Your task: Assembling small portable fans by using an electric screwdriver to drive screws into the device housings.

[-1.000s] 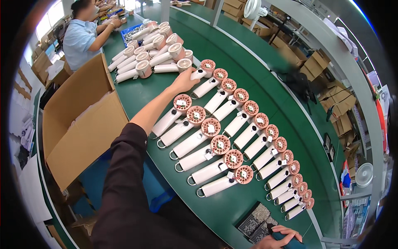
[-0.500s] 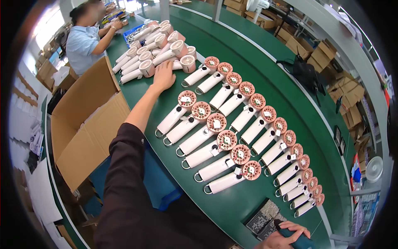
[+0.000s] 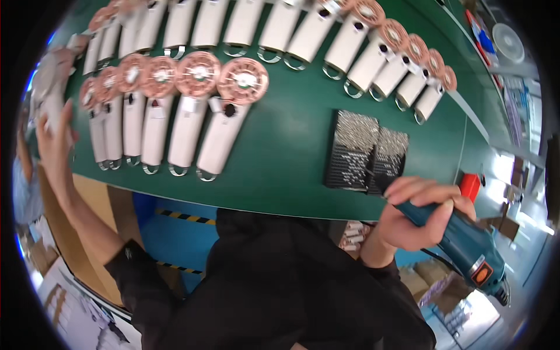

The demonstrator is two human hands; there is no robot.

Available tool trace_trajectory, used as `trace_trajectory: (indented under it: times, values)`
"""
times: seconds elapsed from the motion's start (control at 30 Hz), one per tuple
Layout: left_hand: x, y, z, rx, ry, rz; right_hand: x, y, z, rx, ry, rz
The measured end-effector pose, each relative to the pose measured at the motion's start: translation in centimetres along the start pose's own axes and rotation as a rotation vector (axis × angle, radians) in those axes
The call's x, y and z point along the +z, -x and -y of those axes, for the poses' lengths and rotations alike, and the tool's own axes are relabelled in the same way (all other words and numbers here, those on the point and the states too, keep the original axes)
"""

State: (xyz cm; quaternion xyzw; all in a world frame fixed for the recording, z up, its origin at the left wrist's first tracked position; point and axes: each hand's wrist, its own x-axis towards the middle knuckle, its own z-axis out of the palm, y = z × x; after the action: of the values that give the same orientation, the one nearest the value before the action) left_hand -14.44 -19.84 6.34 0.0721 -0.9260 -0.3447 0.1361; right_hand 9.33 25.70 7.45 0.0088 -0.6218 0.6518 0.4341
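Observation:
My right hand [image 3: 423,216] wraps around a teal electric screwdriver [image 3: 466,248], its dark nose beside two black screw trays [image 3: 350,184] filled with small silvery screws. At the far left, my left hand [image 3: 55,143] reaches over the table with thumb and fingers apart. Blurred pale handheld fans [image 3: 51,79] lie at its fingertips; whether it touches one is smeared. A near row of pink-and-white handheld fans [image 3: 221,140] lies with round heads away from me and wrist loops toward me. Behind it curves a longer row of fans [image 3: 344,49], partly cut off by the upper edge.
The green table [image 3: 291,146] carries everything. Below its left edge stands an open cardboard box [image 3: 93,201], next to a blue surface [image 3: 175,233] with yellow-black striped tape. A red object [image 3: 470,186] is at the right. Someone's light blue clothing [image 3: 26,195] shows at the left rim.
My view has swung right and down, shifting the fans up and left. The right hand and screwdriver now show fully. My left hand stays near the piled fans, its fingers more spread.

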Motion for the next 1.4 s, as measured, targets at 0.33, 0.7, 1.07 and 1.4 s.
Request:
trace_trajectory:
  times: [0.33,0.7,1.07,1.4]
  values:
    - [8.6,24.9,-13.7,-0.448,0.813,0.903,-1.8,1.1,-1.7,0.102,0.074,-0.110]
    - [13.5,28.6,-15.6,-0.519,0.981,1.114,-0.9,0.9,-3.0,0.083,0.125,-0.023]
    - [16.1,27.9,-16.3,-0.439,1.090,1.164,-0.3,1.4,-3.0,0.080,0.138,0.025]
    - [17.2,27.5,-17.1,-0.411,1.155,1.147,-0.7,1.3,1.0,0.014,-0.072,0.144]
